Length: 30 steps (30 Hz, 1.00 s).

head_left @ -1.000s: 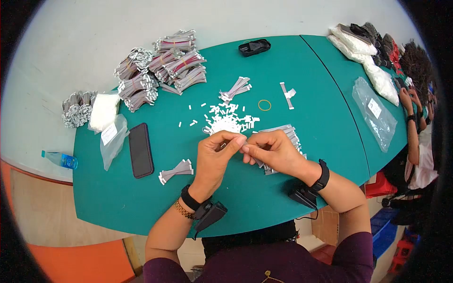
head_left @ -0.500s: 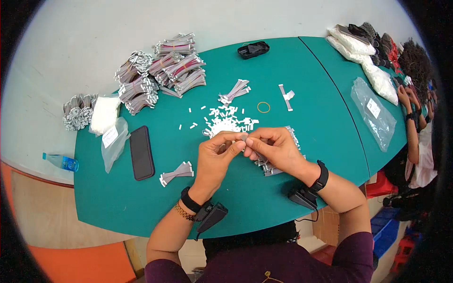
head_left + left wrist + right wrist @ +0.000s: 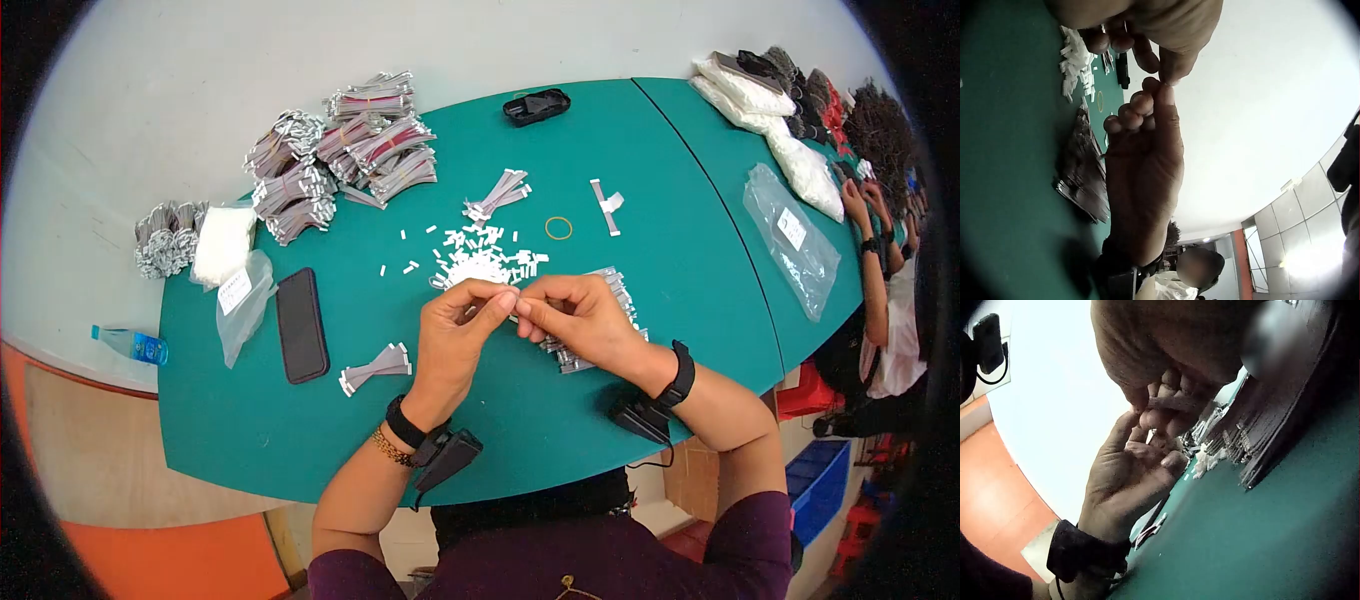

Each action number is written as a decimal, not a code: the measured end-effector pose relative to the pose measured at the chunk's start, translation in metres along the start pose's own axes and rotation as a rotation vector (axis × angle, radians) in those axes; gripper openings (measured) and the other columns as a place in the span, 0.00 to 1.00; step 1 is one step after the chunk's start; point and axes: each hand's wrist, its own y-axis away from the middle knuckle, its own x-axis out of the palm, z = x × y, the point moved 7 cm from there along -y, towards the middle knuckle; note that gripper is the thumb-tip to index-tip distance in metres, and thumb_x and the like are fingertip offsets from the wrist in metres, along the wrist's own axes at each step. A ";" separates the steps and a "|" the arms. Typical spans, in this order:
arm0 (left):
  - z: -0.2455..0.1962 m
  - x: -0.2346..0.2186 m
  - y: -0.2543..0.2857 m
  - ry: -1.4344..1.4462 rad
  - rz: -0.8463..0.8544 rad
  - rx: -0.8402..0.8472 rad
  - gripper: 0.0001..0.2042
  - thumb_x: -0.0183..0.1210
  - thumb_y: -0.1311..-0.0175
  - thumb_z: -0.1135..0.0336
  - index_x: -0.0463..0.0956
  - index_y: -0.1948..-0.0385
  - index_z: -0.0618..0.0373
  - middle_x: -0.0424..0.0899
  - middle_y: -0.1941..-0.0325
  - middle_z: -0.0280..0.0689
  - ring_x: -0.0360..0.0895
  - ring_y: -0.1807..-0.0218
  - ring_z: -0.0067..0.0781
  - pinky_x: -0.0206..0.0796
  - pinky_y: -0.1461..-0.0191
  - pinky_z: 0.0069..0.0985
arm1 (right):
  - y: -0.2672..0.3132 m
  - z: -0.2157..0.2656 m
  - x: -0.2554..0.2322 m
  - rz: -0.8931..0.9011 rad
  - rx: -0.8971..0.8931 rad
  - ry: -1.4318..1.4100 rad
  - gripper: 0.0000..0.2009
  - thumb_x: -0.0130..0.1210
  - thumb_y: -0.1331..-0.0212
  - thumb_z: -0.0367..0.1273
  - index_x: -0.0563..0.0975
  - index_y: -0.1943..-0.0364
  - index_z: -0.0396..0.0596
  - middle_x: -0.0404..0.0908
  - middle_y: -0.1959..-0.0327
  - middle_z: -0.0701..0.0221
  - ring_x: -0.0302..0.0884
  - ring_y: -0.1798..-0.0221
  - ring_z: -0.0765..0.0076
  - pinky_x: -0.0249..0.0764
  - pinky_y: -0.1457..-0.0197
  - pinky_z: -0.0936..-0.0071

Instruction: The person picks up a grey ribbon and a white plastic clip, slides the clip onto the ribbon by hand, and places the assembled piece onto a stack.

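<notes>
Above the green table, my left hand (image 3: 458, 325) and right hand (image 3: 588, 318) meet fingertip to fingertip, thumbs against index fingers. Between them they pinch a short grey ribbon cable (image 3: 1175, 402); in the right wrist view its strip runs across the right hand's curled fingers. The fingertips hide the end of it. A small white piece (image 3: 1151, 435) shows by the left fingers. Just beyond the hands lies a heap of small white connectors (image 3: 478, 264). Grey ribbon cables (image 3: 612, 290) are stacked beside and partly behind the right hand.
Small cable bunches lie at the left (image 3: 376, 369) and behind the heap (image 3: 497, 195). Tied cable bundles (image 3: 380, 145) are piled at the back left. Also on the table are a phone (image 3: 302, 325), a rubber band (image 3: 558, 228) and a plastic bag (image 3: 792, 240). Another person's arms (image 3: 875, 290) appear far right.
Half a second ago a grey bit of the cable showed between the thumbs; now the fingertips have closed together and cover it. Both arms stay nearly in place.
</notes>
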 end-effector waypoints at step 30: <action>-0.009 0.015 -0.001 -1.100 0.114 0.450 0.05 0.61 0.50 0.75 0.76 0.72 0.57 0.77 0.70 0.33 0.74 0.64 0.30 0.67 0.63 0.26 | -0.003 0.003 -0.015 -0.062 -0.026 -0.078 0.08 0.54 0.40 0.31 0.79 0.68 0.39 0.78 0.77 0.74 0.72 0.74 0.86 0.68 0.71 0.87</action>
